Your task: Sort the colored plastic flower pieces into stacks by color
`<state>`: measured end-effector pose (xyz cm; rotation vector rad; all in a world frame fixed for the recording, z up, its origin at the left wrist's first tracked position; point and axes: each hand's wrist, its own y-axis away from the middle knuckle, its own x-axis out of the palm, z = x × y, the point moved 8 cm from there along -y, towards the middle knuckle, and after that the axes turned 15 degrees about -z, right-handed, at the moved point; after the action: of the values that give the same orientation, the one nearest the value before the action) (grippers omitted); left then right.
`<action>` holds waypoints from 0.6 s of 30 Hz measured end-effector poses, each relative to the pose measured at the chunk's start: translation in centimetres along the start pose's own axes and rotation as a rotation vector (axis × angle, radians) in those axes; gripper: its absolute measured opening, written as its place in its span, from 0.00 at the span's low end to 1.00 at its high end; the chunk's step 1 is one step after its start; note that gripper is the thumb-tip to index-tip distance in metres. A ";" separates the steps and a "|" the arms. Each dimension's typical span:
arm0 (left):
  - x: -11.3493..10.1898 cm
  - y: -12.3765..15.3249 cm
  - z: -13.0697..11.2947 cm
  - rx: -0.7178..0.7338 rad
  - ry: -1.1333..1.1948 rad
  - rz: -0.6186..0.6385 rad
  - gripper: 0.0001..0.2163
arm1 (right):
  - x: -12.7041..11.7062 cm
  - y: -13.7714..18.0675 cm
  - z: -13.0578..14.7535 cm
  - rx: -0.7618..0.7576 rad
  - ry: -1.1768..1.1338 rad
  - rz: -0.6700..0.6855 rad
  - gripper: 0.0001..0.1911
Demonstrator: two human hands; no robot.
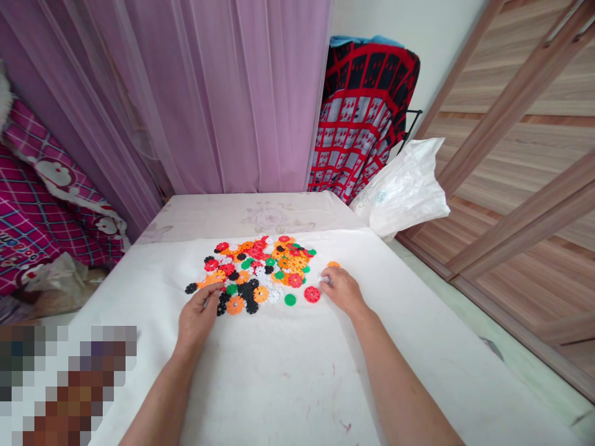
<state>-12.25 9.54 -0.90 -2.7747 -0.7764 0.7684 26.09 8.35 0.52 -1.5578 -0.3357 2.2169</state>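
A loose pile of flower-shaped plastic discs (pixel 297 263) in red, orange, green, black and white lies on a white cloth. At the pile's near left edge is my left hand (pixel 199 316), thumb and fingers pinched together. Whatever it may hold is hidden, and black discs (pixel 250 291) lie just to its right. My right hand (pixel 343 290) is closed at the right side of the pile, with a small white disc (pixel 323 279) showing at its fingertips. Close by are a red disc (pixel 312 294) and a green disc (pixel 290 300). An orange disc (pixel 333 264) lies just beyond the right hand.
The white cloth (pixel 283 384) covers the table, with a floral cover (pixel 209 214) at the far end. A white plastic bag (pixel 404 186) stands at the far right corner. Behind hang purple curtains (pixel 232 93); a wooden wardrobe (pixel 515 167) is on the right.
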 end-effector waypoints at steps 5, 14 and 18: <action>0.3 -0.1 0.4 0.009 0.011 0.008 0.19 | -0.1 0.1 -0.2 -0.010 -0.020 -0.010 0.08; 0.3 -0.1 0.3 0.018 -0.001 0.005 0.18 | -1.4 -0.5 6.2 -0.183 -0.056 -0.071 0.06; 0.2 0.0 0.1 0.010 -0.010 0.007 0.18 | -0.2 -0.3 8.3 -0.188 0.043 0.021 0.11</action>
<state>-12.15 9.64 -1.07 -2.7688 -0.7630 0.7851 18.37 8.82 3.66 -1.7091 -0.5302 2.2178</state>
